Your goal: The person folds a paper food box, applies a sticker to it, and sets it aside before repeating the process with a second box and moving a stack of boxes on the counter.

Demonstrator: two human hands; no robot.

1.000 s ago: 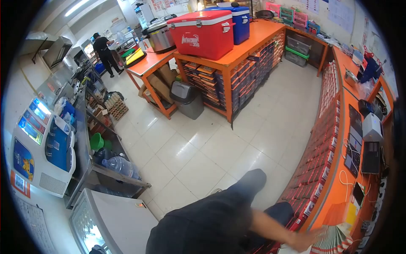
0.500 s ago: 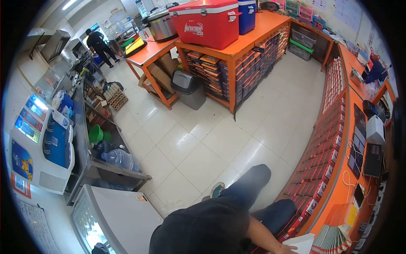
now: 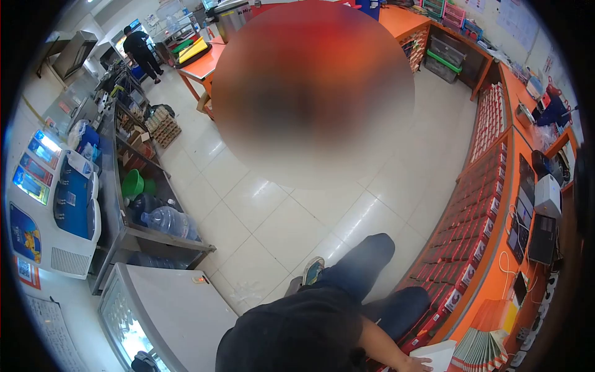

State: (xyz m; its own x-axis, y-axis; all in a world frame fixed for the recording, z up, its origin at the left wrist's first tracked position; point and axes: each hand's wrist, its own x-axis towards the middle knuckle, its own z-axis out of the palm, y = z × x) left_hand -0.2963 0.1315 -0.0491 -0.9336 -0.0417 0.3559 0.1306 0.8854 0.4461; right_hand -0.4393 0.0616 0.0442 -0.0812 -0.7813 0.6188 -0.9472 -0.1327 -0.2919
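Note:
At the bottom right, my right hand reaches out from a short black sleeve. Its fingers look stretched out against a white flat thing, perhaps a box or some card; the frame's lower edge cuts part of it off. Just right of it stands a fanned stack of folded pale-and-red cartons or papers on the orange counter. My left hand is out of sight.
Red boxes fill the shelf under the counter. A laptop-like device and a white printer-like machine stand farther along. To the left are a white freezer and a steel rack. A person stands far back.
The view has shifted slightly. A large blur now covers the red cooler and orange table. The distant person stands more upright. My right hand remains at the white thing.

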